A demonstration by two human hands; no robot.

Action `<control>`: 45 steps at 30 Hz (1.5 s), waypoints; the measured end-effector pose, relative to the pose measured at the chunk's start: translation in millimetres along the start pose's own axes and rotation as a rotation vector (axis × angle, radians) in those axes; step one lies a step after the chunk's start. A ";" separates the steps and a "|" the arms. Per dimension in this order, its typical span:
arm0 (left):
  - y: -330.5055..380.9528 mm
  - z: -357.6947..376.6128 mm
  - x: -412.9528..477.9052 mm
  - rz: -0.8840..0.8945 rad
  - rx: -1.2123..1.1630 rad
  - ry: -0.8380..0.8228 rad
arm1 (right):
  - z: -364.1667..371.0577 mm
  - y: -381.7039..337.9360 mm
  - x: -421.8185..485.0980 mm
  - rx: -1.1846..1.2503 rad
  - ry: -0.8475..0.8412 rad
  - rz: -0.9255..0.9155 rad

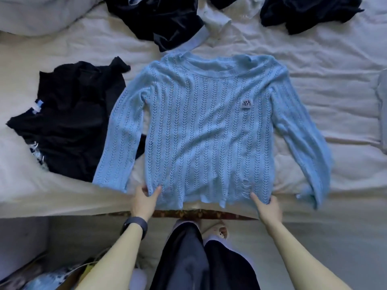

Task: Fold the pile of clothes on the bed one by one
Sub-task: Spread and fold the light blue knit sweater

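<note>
Both hands, left hand [145,198] and right hand [269,206], pinch the hem corners of the blue knit sweater [205,126], tugging it flat, front up, beside the black garment [73,120], ready for folding.

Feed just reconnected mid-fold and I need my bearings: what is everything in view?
light blue open-knit sweater: 1, light blue, spread flat mid-bed
black crumpled garment: 1, black, left of the sweater, partly under its sleeve
black shiny cloth heap: 1, black, far edge, centre
black fuzzy cloth heap: 1, black, far right corner
pale blue cloth strip: 1, pale blue, beyond the collar
pale grey padded bedding: 1, grey, far left
wrinkled cream bedsheet: 1, cream, under all of it
dark wristband: 1, dark, left wrist
left grip: 1, bare hand, pinches the sweater's hem
right grip: 1, bare hand, pinches the hem
</note>
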State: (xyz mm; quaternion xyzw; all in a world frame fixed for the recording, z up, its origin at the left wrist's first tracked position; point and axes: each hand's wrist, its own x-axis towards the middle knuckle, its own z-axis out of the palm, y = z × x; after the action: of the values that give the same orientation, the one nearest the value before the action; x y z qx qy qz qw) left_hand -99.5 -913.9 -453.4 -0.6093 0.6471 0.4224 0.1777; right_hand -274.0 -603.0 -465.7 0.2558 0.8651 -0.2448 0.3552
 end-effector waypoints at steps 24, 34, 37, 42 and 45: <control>-43.6 43.0 -25.8 0.213 0.309 0.331 | -16.9 97.9 -1.7 -0.099 0.299 -0.232; 93.6 143.2 13.1 1.013 0.817 0.123 | 40.8 -44.3 36.0 -0.554 0.264 -0.872; 86.2 155.6 37.5 0.988 0.939 0.052 | 37.3 -29.2 63.9 -0.745 0.120 -0.786; 85.0 163.6 45.5 0.964 0.977 0.100 | -2.2 -37.3 72.1 -0.362 0.026 -0.854; 95.2 164.0 40.6 0.945 0.889 0.127 | -53.0 -23.2 82.3 0.020 0.526 -0.701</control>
State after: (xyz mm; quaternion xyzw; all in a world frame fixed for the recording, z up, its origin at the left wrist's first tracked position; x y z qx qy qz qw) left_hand -243.5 -824.1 -547.3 -0.1510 0.9677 0.1102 0.1693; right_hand -365.0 -566.2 -487.7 0.0036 0.9582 -0.2857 0.0158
